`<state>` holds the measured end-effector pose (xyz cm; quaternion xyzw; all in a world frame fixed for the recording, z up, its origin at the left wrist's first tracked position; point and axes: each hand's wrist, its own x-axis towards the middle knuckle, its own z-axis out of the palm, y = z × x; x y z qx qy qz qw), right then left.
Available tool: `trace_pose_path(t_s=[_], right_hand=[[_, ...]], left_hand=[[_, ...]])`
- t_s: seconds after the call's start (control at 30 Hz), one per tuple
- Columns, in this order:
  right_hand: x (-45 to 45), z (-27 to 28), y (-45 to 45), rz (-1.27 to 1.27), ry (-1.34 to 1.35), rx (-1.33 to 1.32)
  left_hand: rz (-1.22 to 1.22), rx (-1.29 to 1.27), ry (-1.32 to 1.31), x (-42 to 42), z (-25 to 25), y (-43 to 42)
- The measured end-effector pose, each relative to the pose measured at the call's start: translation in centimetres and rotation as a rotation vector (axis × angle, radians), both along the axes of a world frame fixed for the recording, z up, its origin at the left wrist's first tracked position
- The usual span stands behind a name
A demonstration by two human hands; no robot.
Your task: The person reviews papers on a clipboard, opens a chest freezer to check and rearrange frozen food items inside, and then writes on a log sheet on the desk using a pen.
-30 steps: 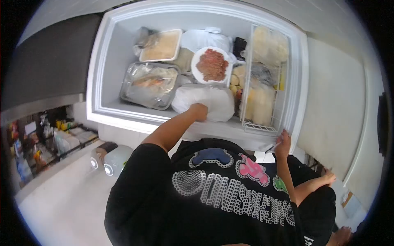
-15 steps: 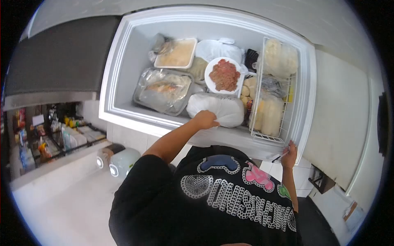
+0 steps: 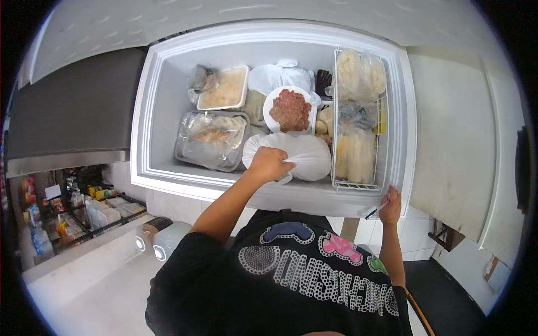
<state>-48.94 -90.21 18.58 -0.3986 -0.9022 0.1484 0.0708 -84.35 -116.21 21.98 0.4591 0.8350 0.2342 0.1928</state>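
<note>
My left hand (image 3: 270, 164) is closed on the gathered top of a full white plastic bag (image 3: 305, 157) at the near side of an open chest freezer (image 3: 280, 197). Just behind the bag, a white plate (image 3: 270, 121) carries ground meat (image 3: 290, 111). At the freezer's near right rim, my right hand (image 3: 390, 206) holds a slim dark-and-white pen (image 3: 374, 212) between its fingers. Left of the bag lies a clear-wrapped tray of food (image 3: 212, 140).
A white tray (image 3: 224, 88) of pale food sits at the freezer's back left. On the right a wire basket (image 3: 358, 186) holds bagged food (image 3: 356, 154). Shelves of packages (image 3: 73, 218) and two rounded containers (image 3: 168, 239) are at the lower left.
My left hand has shifted its grip on the white bag, whose top is now drawn together under my fingers. Another person's arm and legs, seen earlier at the lower right, are out of view.
</note>
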Motion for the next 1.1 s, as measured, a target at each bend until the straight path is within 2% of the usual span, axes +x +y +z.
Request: trace_pose_path(t_s=[0.1, 0.17, 0.27, 0.37, 0.43, 0.47, 0.5, 0.57, 0.73, 0.83, 0.93, 1.1], right_hand=[[0.7, -1.0, 0.5, 0.083, 0.046, 0.071], [0.9, -0.6, 0.5, 0.071, 0.037, -0.007], [1.5, -1.6, 0.8, 0.046, 0.004, -0.046], [1.4, -1.0, 0.6, 0.103, 0.062, -0.020], [0.8, 0.1, 0.4, 0.081, 0.015, -0.206], [3.4, -5.2, 2.7, 0.219, 0.162, 0.062], [2.8, -5.4, 3.3, 0.224, 0.181, 0.066], [0.1, -3.8, 3.0, 0.224, 0.213, 0.048], [-5.6, -1.1, 4.0, 0.326, 0.307, 0.032], [-8.4, 0.0, 4.5, 0.398, 0.353, 0.014], [-11.5, 1.1, 3.7, 0.466, 0.385, 0.003], [-15.5, 3.2, 1.1, 0.543, 0.413, -0.002]], left_hand=[[0.164, 0.023, -0.123, -0.6, 3.4, -0.3], [0.245, 0.063, -0.151, -1.2, 5.5, -0.9], [0.315, 0.093, -0.081, -1.4, 9.3, -2.3], [0.313, 0.262, 0.096, -0.4, 13.0, -4.3], [0.359, 0.368, 0.181, 0.7, 15.4, -6.1], [0.387, 0.401, 0.239, 1.3, 16.9, -7.1], [0.440, 0.399, 0.276, 2.0, 19.0, -8.4], [0.511, 0.616, 0.472, 3.9, 21.0, -10.2], [0.776, 0.804, 0.941, 9.8, 26.9, -14.9], [0.868, 0.748, 1.118, 13.9, 28.3, -17.7], [0.974, 0.624, 1.230, 17.3, 27.1, -21.4], [1.125, 0.235, 1.172, 25.0, 23.5, -28.3]])
